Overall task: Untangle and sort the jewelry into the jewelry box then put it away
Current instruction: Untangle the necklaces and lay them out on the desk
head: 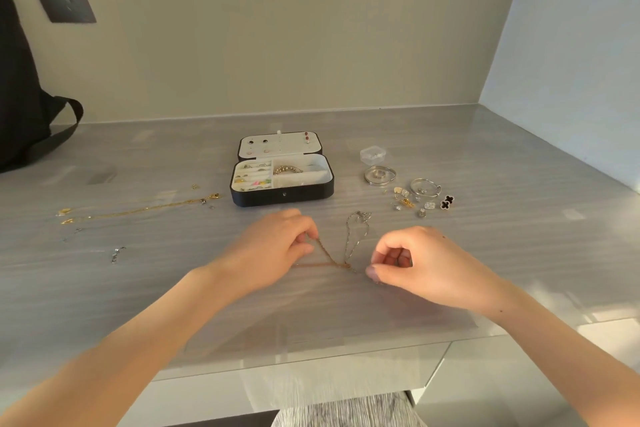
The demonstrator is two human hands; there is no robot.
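On the grey worktop [485, 253], near of the open black jewelry box [282, 196], the left hand [273, 246] pinches a thin gold chain [327, 255] in curled fingers, the right hand [422, 267] a thin silver chain [349, 239]; their knot [347, 266] lies between, closer right.

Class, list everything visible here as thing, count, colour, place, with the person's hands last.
jewelry box: 1, black with white lining, open, table centre
gold chain: 1, gold, between the hands
silver chain: 1, silver, tangled with gold chain
necklaces: about 2, gold, table left
bangles: several, silver, right of jewelry box
clover earrings: 2, black, table right
clear case: 1, transparent, behind bangles
bag: 1, black, far left
left hand: 1, pinches gold chain
right hand: 1, pinches silver chain
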